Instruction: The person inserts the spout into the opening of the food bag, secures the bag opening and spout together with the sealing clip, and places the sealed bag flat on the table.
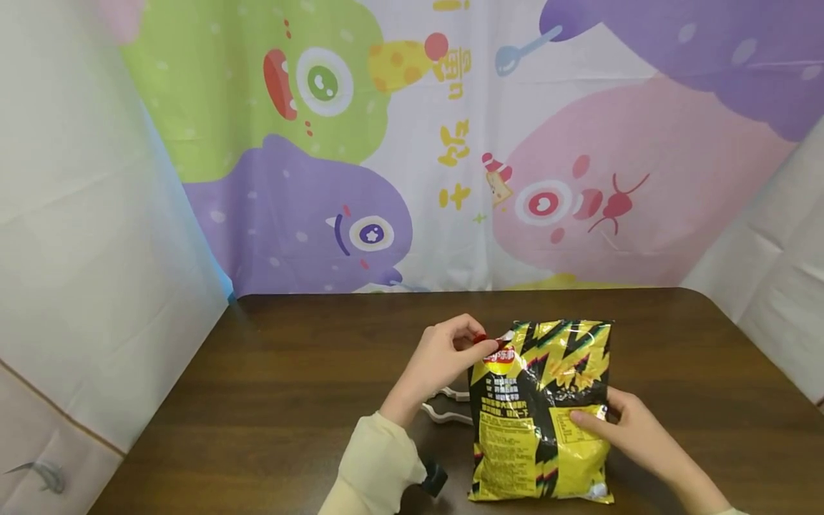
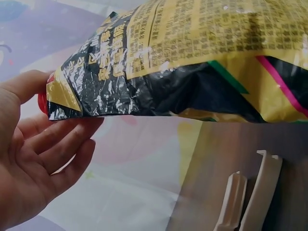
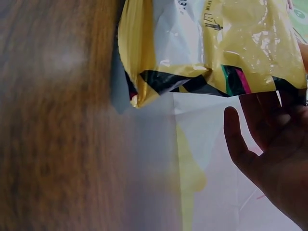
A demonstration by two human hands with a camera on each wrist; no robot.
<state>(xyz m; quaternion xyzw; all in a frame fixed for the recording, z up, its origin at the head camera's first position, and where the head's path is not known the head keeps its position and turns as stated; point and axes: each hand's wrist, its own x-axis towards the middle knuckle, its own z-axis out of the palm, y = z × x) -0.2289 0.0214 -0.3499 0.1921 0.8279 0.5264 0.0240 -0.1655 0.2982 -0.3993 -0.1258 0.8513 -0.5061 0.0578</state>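
Note:
A yellow and black bag of potato chips (image 1: 515,429) stands upright over the table, its printed back toward me. My left hand (image 1: 450,354) pinches the bag's upper left corner between thumb and fingers. A small red piece (image 2: 42,102) shows at that corner under the fingers; its kind is unclear. My right hand (image 1: 634,429) grips the bag's right side, thumb on the printed face and the other fingers behind it. In the right wrist view, the bag's lower corner (image 3: 134,98) hangs near the table, and the right hand (image 3: 279,149) is partly cut off.
Two pale, slender clip-like pieces (image 1: 447,415) lie on the brown table (image 1: 290,400), partly hidden by the bag. Next to the left sleeve is a small black object (image 1: 434,478). A cartoon-printed curtain (image 1: 444,250) hangs behind the table, with white cloth (image 1: 84,214) at the sides.

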